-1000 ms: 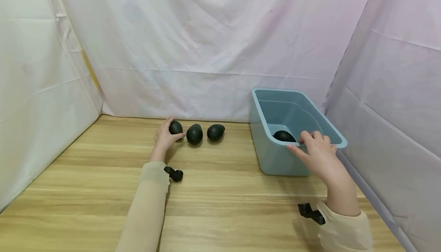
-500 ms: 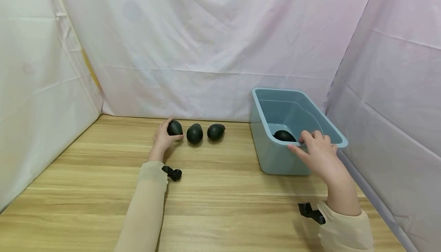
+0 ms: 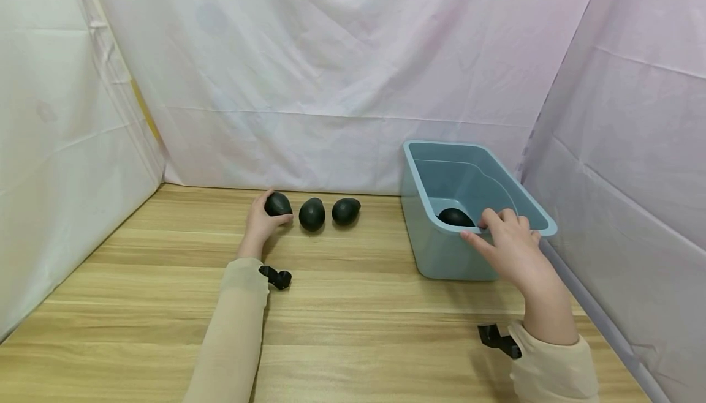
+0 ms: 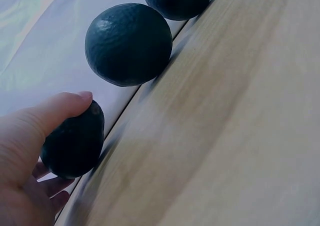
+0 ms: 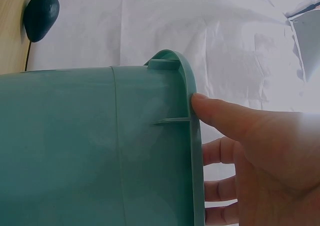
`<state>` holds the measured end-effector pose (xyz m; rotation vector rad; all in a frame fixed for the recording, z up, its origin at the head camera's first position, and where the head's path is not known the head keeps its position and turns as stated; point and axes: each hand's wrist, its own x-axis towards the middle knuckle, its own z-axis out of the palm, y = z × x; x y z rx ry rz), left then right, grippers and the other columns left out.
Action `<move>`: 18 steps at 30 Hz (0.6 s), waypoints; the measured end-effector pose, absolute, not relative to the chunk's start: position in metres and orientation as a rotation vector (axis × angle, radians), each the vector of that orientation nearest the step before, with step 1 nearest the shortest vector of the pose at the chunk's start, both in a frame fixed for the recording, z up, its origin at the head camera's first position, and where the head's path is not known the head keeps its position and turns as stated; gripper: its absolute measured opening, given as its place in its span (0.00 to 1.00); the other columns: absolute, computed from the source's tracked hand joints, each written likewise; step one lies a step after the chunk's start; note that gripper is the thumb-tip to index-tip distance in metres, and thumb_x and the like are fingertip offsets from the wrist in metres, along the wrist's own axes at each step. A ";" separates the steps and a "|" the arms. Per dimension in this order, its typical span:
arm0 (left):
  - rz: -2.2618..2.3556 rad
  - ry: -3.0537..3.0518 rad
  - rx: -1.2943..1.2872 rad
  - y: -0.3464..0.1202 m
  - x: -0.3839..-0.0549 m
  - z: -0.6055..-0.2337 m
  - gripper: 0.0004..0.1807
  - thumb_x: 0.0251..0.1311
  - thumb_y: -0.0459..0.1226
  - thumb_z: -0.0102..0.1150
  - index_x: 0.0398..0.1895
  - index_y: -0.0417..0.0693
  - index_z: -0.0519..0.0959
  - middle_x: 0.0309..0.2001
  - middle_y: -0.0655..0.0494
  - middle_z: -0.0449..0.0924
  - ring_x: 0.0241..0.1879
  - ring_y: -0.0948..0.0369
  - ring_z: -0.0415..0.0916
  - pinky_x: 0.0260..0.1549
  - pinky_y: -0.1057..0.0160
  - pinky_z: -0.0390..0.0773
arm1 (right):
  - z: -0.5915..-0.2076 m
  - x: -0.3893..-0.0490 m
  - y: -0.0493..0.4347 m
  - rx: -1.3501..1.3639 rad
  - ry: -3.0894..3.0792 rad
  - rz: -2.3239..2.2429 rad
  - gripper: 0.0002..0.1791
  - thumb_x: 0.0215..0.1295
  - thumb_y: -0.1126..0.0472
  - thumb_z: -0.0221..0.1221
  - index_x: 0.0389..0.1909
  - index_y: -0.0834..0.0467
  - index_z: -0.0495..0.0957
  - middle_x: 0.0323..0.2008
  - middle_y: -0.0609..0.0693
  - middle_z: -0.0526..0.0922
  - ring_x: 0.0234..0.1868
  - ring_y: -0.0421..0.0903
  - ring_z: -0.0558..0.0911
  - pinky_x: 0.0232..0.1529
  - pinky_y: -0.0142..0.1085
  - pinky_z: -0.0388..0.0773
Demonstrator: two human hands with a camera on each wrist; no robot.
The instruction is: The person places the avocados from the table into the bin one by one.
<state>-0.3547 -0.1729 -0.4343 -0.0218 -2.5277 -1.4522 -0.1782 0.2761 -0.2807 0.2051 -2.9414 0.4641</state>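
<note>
In the head view my left hand [image 3: 261, 219] holds the leftmost dark avocado [image 3: 278, 204] on the wooden table, thumb on its near side and fingers behind it. The left wrist view shows the thumb lying over that avocado [image 4: 75, 143] with fingers curled beneath. Just to its right stand a second avocado [image 3: 312, 214] and a third [image 3: 345, 212], both untouched. On the right, my right hand [image 3: 513, 250] grips the near rim of a blue-green plastic bin [image 3: 449, 253], thumb outside and fingers over the edge. One dark avocado [image 3: 455, 217] lies inside the bin, partly hidden by the rim.
White cloth [image 3: 309, 78] hangs behind the table and on both sides. The bin stands near the back right, close to the right-hand cloth [image 3: 623, 146]. Black wrist mounts [image 3: 277, 277] stick out from both sleeves.
My left hand and the leftmost avocado have shifted slightly left, widening the gap to the second avocado. The right hand stays on the bin's rim.
</note>
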 end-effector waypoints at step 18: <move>-1.451 -2.498 0.035 -0.172 -0.352 -0.434 0.46 0.51 0.43 0.72 0.73 0.53 0.59 0.69 0.38 0.53 0.63 0.38 0.57 0.57 0.38 0.62 | -0.280 -0.177 0.276 0.204 -2.945 0.455 0.29 0.68 0.37 0.51 0.46 0.62 0.68 0.46 0.65 0.65 0.47 0.68 0.61 0.43 0.70 0.51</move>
